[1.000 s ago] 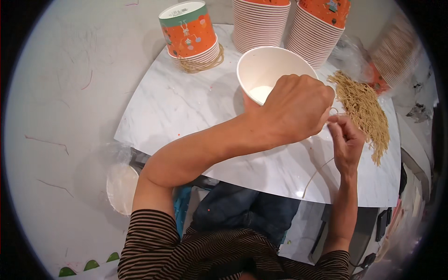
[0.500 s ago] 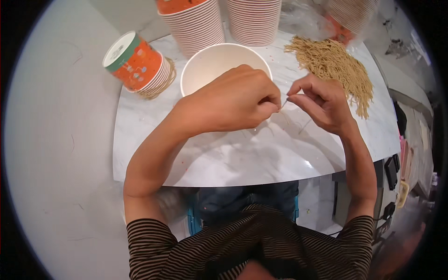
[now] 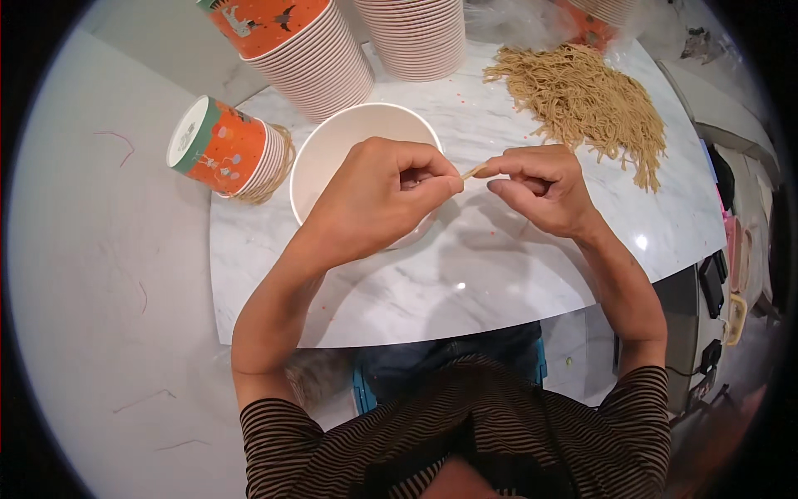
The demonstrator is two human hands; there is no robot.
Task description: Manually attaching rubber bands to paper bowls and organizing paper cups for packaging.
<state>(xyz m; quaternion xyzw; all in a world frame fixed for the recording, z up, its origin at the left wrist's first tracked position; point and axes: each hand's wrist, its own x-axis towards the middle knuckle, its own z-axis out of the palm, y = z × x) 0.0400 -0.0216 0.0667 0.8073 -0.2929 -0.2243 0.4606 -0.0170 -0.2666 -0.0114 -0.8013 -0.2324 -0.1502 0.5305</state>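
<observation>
Between the thumb and forefinger of my left hand [image 3: 378, 191], a short piece of tan string [image 3: 474, 171] is pinched. My left hand covers part of the white paper bucket [image 3: 316, 158] behind it, whose wide mouth shows. The forefinger of my right hand [image 3: 544, 183] reaches to the string's free end and seems to touch it. That hand's thumb stays apart from the forefinger, and its other fingers are curled. Beyond my right hand lies a loose heap of tan strings [image 3: 590, 104].
Tall stacks of nested paper buckets [image 3: 312, 66] [image 3: 416, 33] stand at the back. On the left, a smaller orange and green cup stack [image 3: 229, 150] lies tilted with tan string round its rims. The marble-patterned table [image 3: 465, 291] has a curved front edge. Clear plastic [image 3: 532, 21] lies far right.
My right thumb and forefinger, earlier nearly together on a thin strand, are now apart. My left hand has turned, showing its pinch on the string. The whole view has shifted slightly.
</observation>
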